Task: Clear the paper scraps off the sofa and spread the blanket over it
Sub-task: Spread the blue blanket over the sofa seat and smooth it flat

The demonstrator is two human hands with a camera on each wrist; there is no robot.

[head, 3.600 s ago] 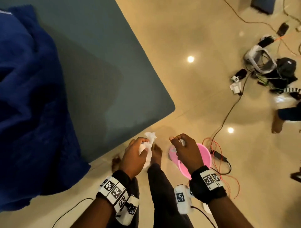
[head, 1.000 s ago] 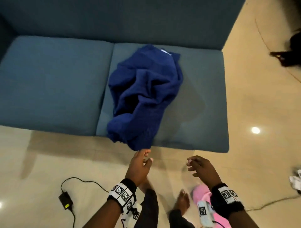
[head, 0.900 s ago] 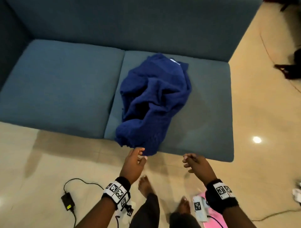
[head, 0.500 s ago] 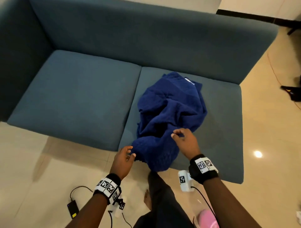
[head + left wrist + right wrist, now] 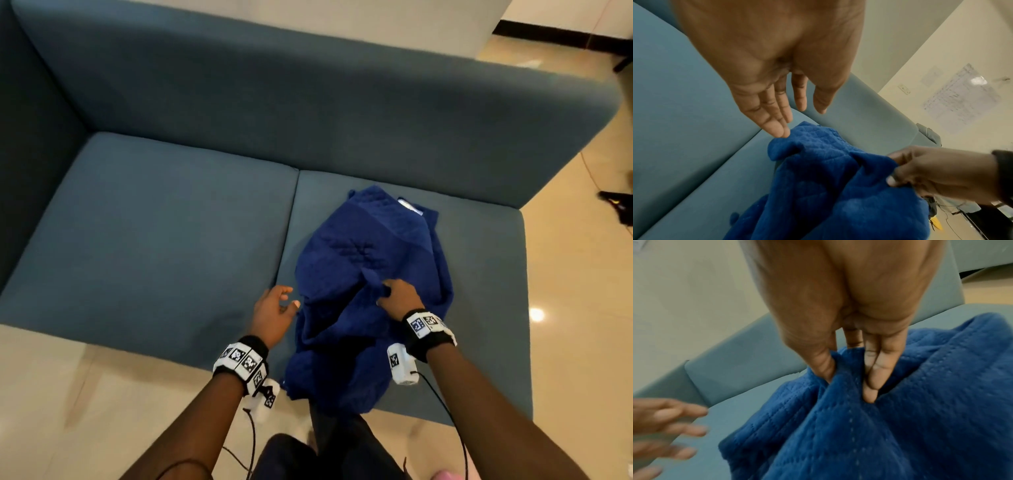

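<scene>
A dark blue quilted blanket (image 5: 370,281) lies bunched on the right seat cushion of the teal sofa (image 5: 164,240), one end hanging over the front edge. My right hand (image 5: 390,294) pinches a fold near the blanket's middle; in the right wrist view thumb and fingers (image 5: 869,386) press into the cloth (image 5: 900,418). My left hand (image 5: 284,301) hovers open just left of the blanket, fingers spread; in the left wrist view its fingertips (image 5: 781,129) hang just above a raised fold (image 5: 818,154), holding nothing. No paper scraps show on the sofa.
The left seat cushion (image 5: 137,222) is bare, with the armrest (image 5: 30,144) at its far left. Tan tiled floor (image 5: 575,308) runs right of and in front of the sofa. A sliver of pink (image 5: 445,475) shows at the bottom edge.
Both hands have moved up from the sofa's front edge onto the blanket. The right hand has taken hold of a fold; the left hand has let go of the hanging end and opened.
</scene>
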